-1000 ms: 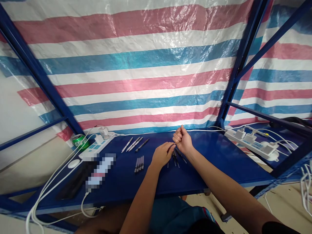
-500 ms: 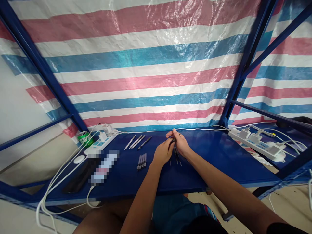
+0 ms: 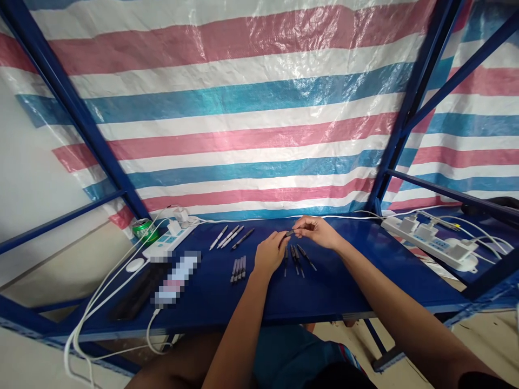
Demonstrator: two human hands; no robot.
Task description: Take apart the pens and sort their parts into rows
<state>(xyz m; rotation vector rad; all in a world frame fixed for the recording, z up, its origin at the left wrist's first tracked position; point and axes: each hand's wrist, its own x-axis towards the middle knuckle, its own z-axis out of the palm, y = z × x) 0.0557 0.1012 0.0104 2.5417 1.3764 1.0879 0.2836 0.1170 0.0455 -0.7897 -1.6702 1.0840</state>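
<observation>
My left hand (image 3: 269, 252) is closed around a dark pen part (image 3: 289, 233), its tip end sticking out to the right. With thumb and forefinger, my right hand (image 3: 317, 231) pinches the protruding end; the fingers hide most of it. Several dark, slim pen pieces with thin tips (image 3: 297, 260) lie fanned out on the blue tabletop (image 3: 344, 270) just below my hands. Left of my left hand, several clear tubes with dark ends (image 3: 238, 269) lie side by side. Farther back are white pens (image 3: 229, 236) and one dark pen (image 3: 243, 239).
At the left are a power strip (image 3: 172, 241), a green can (image 3: 146, 230), a phone (image 3: 178, 278) on a charging cable and a dark flat object (image 3: 135, 294). A second power strip (image 3: 430, 243) with plugs sits at the right. Blue posts (image 3: 389, 129) frame a striped sheet (image 3: 259, 135) behind.
My right hand has drawn back to the right from my left hand, turning into a pinch at the pen part's end. The dark pieces below are now more exposed, one lying at more of a slant.
</observation>
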